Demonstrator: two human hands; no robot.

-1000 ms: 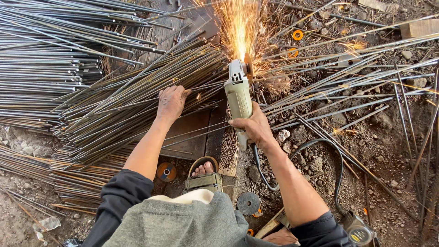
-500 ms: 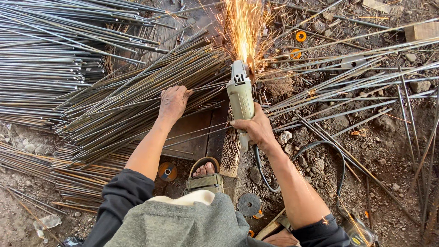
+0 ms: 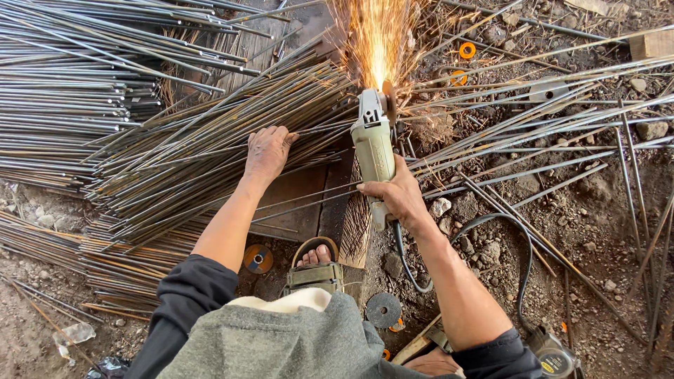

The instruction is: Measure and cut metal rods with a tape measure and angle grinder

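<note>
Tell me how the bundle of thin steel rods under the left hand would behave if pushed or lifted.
The rods look long and thin, so one would likely sag and whip. Being round, they would probably roll apart without the left hand on them. The whole bundle is likely heavy.

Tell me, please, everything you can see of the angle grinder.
The grinder has a long pale green body with a dark head at its far end, pointing away from the person. The right hand grips its rear; a black cord runs from its tail, looping over the dirt. Its disc is mostly hidden, meeting thin steel rods, and orange sparks spray upward. The left hand presses the rods beside it, not touching the tool.
</note>
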